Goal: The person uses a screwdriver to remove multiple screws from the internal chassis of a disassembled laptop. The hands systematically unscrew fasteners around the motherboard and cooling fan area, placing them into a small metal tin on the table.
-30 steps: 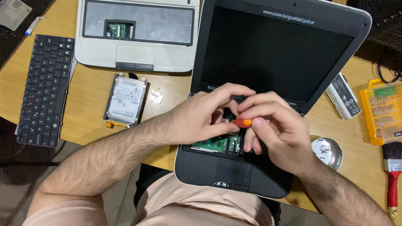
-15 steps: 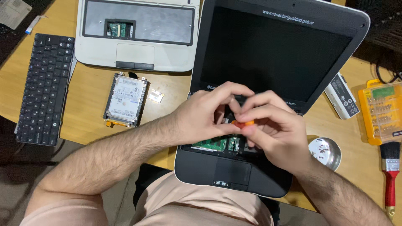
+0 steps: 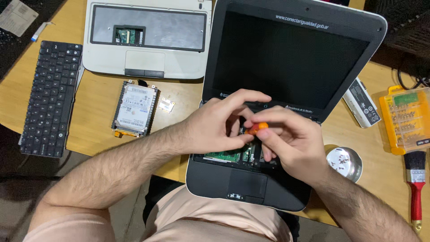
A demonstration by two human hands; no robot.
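An open dark netbook (image 3: pixel 251 188) with its keyboard removed sits in front of me, the green circuit board (image 3: pixel 224 157) exposed. My right hand (image 3: pixel 291 143) grips an orange-handled screwdriver (image 3: pixel 256 129) over the open bay. My left hand (image 3: pixel 219 125) rests beside it, fingers curled on the netbook's inside right by the screwdriver tip. The tip itself is hidden by my fingers.
A loose black keyboard (image 3: pixel 49 96) lies at the left. A hard drive (image 3: pixel 134 109) and a small card (image 3: pixel 166 106) lie on the wooden table. A white netbook base (image 3: pixel 148 38) is behind. At right: a battery (image 3: pixel 362 108), a round dish of screws (image 3: pixel 344 162), a yellow bit case (image 3: pixel 405 118), a red-handled brush (image 3: pixel 415 188).
Both hands have stayed over the open bay, with small finger shifts around the orange screwdriver handle. Nothing else on the table has moved.
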